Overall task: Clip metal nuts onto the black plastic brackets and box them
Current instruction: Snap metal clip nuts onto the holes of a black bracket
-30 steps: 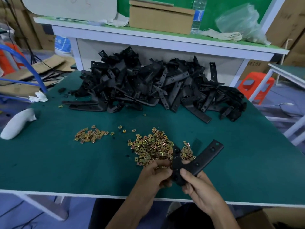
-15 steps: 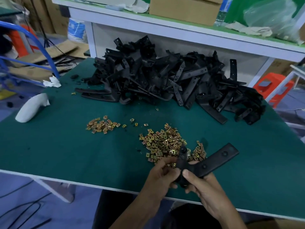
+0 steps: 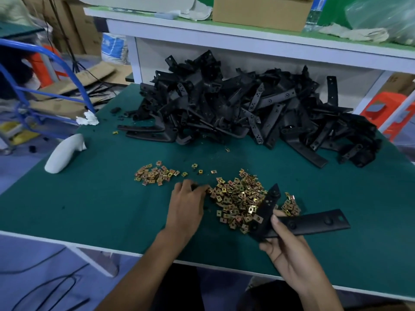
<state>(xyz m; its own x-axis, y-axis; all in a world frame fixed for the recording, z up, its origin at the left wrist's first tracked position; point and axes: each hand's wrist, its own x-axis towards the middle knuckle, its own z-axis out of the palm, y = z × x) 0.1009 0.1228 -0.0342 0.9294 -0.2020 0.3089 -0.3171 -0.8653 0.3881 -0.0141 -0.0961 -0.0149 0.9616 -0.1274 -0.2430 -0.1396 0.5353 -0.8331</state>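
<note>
**Item 1. Held bracket** (image 3: 314,223): black plastic, two flat arms meeting at an angle. One arm points to 12 o'clock over the nuts, the other to 3 o'clock. It sits in my right grip (image 3: 289,250), raised off the green tabletop (image 3: 89,209) at about 5 o'clock from its centre. My thumb (image 3: 276,221) lies on top near the bend and my fingers curl underneath.

**Item 2. Large nut pile** (image 3: 238,198): brass-coloured square clip nuts, loose, towards the front edge. It lies at 9 o'clock of the held bracket and runs partly behind the upright arm.

**Item 3. My left grip** (image 3: 186,205): palm down, fingertips bent onto the 9 o'clock edge of the large nut pile. I cannot tell whether they pinch a nut, because the tips are blurred.

**Item 4. Small nut pile** (image 3: 155,175): the same nuts, at 10 o'clock of my left grip and apart from the large pile. A few stray nuts (image 3: 195,165) lie between the two.

**Item 5. Bracket heap** (image 3: 247,108): many black brackets, tangled, along the far side of the tabletop from 11 to 2 o'clock.

**Item 6. White moulded piece** (image 3: 62,153): lying at 9 o'clock near the left edge. A white crumpled wad (image 3: 88,118) lies at 10 o'clock.

**Item 7. Cardboard box** (image 3: 260,12): on the white shelf (image 3: 224,39) beyond the heap, at 12 o'clock.
</note>
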